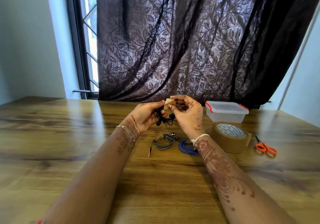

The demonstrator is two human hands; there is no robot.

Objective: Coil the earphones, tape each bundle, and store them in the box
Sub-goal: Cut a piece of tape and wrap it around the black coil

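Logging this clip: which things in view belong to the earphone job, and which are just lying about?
Job: black earphones held in left hand, tape piece pinched by right hand, grey bundle, blue bundle, tape roll, scissors, lidded box.
Not in it: curtain, window, the table itself.

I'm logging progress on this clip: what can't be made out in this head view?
Black coiled earphones: head view, left grip and right grip cover most of it; how far the small brown tape piece wraps is hidden.
Blue coiled earphones: head view, right wrist hides one side; taped or not, unclear.
Clear lidded plastic box: head view, walls too hazy to show contents.
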